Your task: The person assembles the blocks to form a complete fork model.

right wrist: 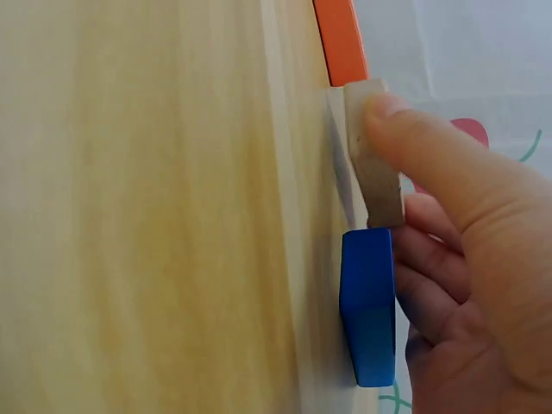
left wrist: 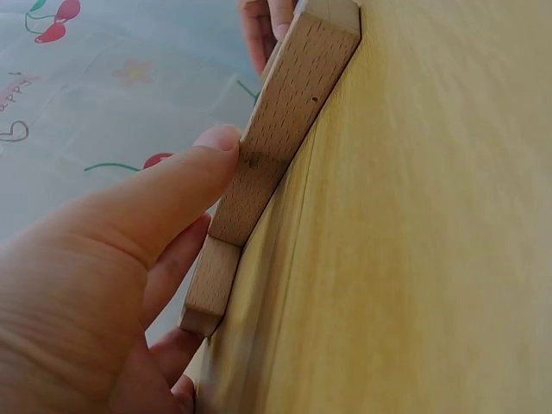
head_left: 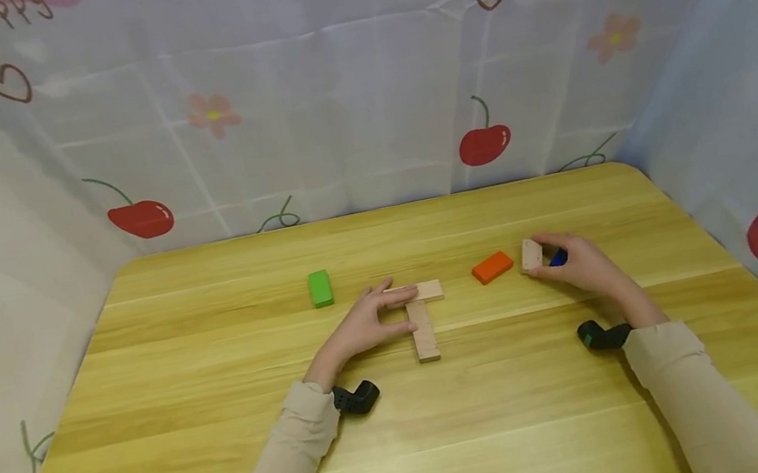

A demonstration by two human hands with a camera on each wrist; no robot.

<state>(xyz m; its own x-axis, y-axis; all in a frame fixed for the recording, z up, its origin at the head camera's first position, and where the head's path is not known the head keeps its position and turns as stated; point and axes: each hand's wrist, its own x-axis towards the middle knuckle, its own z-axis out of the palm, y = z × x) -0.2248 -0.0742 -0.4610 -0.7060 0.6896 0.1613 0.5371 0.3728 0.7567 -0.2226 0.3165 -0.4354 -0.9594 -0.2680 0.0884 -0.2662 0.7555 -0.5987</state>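
Two plain wooden blocks lie on the table in a T: a crosspiece [head_left: 430,291] at the far end and a stem [head_left: 425,338] pointing toward me. My left hand [head_left: 362,324] rests over the crosspiece's left end with its fingers spread, the thumb touching the stem's left side. In the left wrist view the thumb lies along the edge of the stem [left wrist: 285,112]. My right hand [head_left: 585,265] pinches another wooden block [head_left: 531,254] between thumb and fingers. A blue block [right wrist: 369,306] is right beside that block, partly hidden by the hand in the head view.
An orange block [head_left: 493,267] lies just left of the right hand. Farther left, beyond the left hand, is a green block [head_left: 320,288]. A printed white curtain [head_left: 341,108] hangs behind the wood-grain table [head_left: 505,434] and along its sides.
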